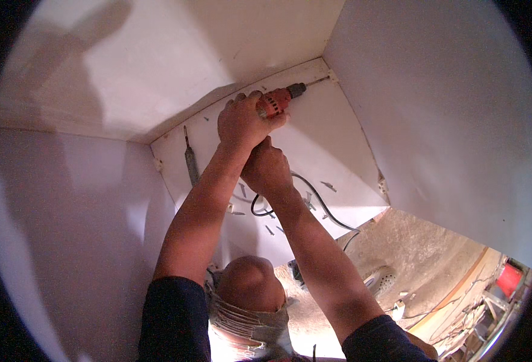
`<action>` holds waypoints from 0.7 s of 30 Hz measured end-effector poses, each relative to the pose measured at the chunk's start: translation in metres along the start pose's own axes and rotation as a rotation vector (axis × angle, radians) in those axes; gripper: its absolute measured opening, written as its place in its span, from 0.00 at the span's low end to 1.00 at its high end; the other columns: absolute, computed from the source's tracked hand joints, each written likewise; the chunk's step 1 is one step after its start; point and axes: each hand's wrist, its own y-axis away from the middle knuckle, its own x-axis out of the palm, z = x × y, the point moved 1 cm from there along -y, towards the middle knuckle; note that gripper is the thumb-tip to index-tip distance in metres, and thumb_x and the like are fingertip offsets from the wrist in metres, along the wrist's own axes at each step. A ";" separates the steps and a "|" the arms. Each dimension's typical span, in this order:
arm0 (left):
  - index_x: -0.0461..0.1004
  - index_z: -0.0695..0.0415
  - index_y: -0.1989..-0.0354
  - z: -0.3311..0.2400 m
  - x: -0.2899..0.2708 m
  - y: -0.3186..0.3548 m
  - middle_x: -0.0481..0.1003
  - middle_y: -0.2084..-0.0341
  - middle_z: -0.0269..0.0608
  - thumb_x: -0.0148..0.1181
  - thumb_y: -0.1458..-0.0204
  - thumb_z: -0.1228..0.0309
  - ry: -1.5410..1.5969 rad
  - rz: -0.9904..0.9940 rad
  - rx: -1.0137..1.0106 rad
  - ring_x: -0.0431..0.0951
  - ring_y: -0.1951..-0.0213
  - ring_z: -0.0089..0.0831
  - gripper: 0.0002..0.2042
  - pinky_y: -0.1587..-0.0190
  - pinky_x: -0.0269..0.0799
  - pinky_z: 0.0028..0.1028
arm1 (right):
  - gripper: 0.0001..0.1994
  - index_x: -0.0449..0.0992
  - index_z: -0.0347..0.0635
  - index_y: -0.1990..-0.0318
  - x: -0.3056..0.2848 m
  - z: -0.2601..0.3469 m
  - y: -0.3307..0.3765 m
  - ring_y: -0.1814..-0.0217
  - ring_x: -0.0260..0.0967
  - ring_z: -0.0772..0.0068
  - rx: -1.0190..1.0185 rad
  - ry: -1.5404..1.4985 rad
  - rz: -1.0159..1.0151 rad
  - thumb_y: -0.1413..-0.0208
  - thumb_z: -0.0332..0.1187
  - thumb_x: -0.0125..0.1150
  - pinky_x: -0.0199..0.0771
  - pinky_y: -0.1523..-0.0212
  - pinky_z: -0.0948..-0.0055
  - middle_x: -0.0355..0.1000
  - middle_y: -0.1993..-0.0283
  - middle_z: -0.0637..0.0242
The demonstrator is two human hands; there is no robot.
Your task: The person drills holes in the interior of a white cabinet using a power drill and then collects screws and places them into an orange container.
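Observation:
A red power drill [273,104] with a dark chuck lies across the upper middle of a white panel, its long bit pointing up and right. The bit's tip reaches a small pale corner bracket [333,76], where the panel meets two walls. My left hand [242,122] is wrapped over the back of the drill body. Just below it, my right hand [267,166] closes around the drill's handle, which its fingers hide. A black cord [321,196] curves over the panel beside my right forearm. Left of my left forearm lies a screwdriver-like tool [190,161] with a dark handle.
White panels [422,120] enclose the work on several sides. Several loose screws [270,230] lie on the bottom panel [320,136]. More brackets sit at its left and right edges. My bent knee [251,283] is below. Outside are brown ground, a sandal [381,281] and a red object [509,280].

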 end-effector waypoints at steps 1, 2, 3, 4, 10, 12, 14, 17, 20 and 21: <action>0.82 0.55 0.48 0.001 0.000 -0.001 0.82 0.59 0.53 0.73 0.62 0.34 0.021 0.004 0.006 0.85 0.55 0.54 0.40 0.54 0.82 0.50 | 0.27 0.70 0.27 0.46 0.000 0.000 -0.002 0.58 0.82 0.34 -0.037 0.032 -0.002 0.38 0.46 0.62 0.85 0.55 0.43 0.75 0.55 0.35; 0.82 0.55 0.48 0.002 0.000 -0.003 0.82 0.59 0.53 0.73 0.62 0.34 0.021 0.004 0.005 0.85 0.55 0.54 0.40 0.54 0.82 0.50 | 0.27 0.69 0.27 0.45 0.000 0.000 -0.003 0.58 0.82 0.34 -0.073 0.063 -0.003 0.38 0.46 0.62 0.85 0.55 0.43 0.75 0.56 0.35; 0.82 0.55 0.47 0.001 -0.002 -0.005 0.82 0.59 0.54 0.73 0.62 0.34 0.010 0.032 -0.012 0.84 0.55 0.54 0.40 0.53 0.82 0.49 | 0.27 0.69 0.27 0.45 0.000 0.001 -0.003 0.58 0.82 0.34 -0.074 0.062 -0.001 0.38 0.46 0.62 0.85 0.55 0.43 0.75 0.56 0.35; 0.82 0.54 0.46 0.000 -0.004 -0.006 0.82 0.58 0.54 0.73 0.63 0.34 -0.002 0.059 -0.029 0.84 0.54 0.54 0.41 0.52 0.82 0.49 | 0.28 0.69 0.27 0.45 0.001 0.002 -0.003 0.59 0.82 0.34 -0.050 0.068 -0.001 0.38 0.46 0.61 0.85 0.55 0.43 0.75 0.56 0.35; 0.82 0.53 0.49 0.000 -0.003 -0.004 0.81 0.57 0.53 0.73 0.63 0.34 -0.019 0.089 -0.037 0.83 0.51 0.52 0.39 0.52 0.82 0.49 | 0.30 0.67 0.26 0.43 0.005 0.001 -0.004 0.58 0.82 0.34 -0.025 0.062 0.023 0.38 0.48 0.61 0.84 0.54 0.41 0.74 0.54 0.34; 0.82 0.53 0.50 -0.003 -0.002 -0.006 0.81 0.57 0.53 0.73 0.63 0.33 -0.014 0.076 -0.027 0.84 0.51 0.52 0.39 0.52 0.82 0.49 | 0.30 0.66 0.26 0.42 0.008 -0.002 -0.005 0.57 0.82 0.34 -0.006 0.050 0.022 0.37 0.48 0.61 0.84 0.54 0.41 0.73 0.53 0.34; 0.82 0.53 0.51 -0.004 -0.005 -0.005 0.81 0.57 0.52 0.73 0.63 0.33 -0.013 0.056 -0.017 0.84 0.52 0.51 0.39 0.52 0.82 0.49 | 0.32 0.65 0.26 0.41 0.009 -0.003 -0.004 0.56 0.82 0.34 0.018 0.001 0.036 0.38 0.49 0.61 0.84 0.54 0.42 0.72 0.50 0.32; 0.81 0.53 0.50 -0.003 -0.001 -0.007 0.82 0.56 0.52 0.73 0.63 0.32 -0.013 0.077 -0.011 0.83 0.50 0.52 0.40 0.51 0.82 0.49 | 0.30 0.66 0.35 0.35 -0.001 0.003 -0.001 0.53 0.80 0.34 0.048 -0.008 0.037 0.37 0.47 0.61 0.83 0.48 0.44 0.71 0.46 0.34; 0.80 0.54 0.48 0.001 0.000 -0.007 0.81 0.55 0.54 0.71 0.62 0.30 0.028 0.186 -0.032 0.83 0.51 0.55 0.42 0.51 0.81 0.50 | 0.30 0.66 0.33 0.35 -0.021 0.014 0.007 0.49 0.80 0.37 0.039 0.069 0.131 0.37 0.46 0.61 0.82 0.45 0.44 0.72 0.46 0.36; 0.80 0.56 0.49 0.003 0.003 0.000 0.81 0.54 0.55 0.70 0.61 0.29 0.050 0.203 -0.099 0.83 0.51 0.57 0.42 0.50 0.81 0.50 | 0.30 0.66 0.31 0.36 -0.032 0.019 0.012 0.47 0.79 0.39 0.026 0.107 0.183 0.38 0.45 0.62 0.82 0.44 0.44 0.72 0.46 0.38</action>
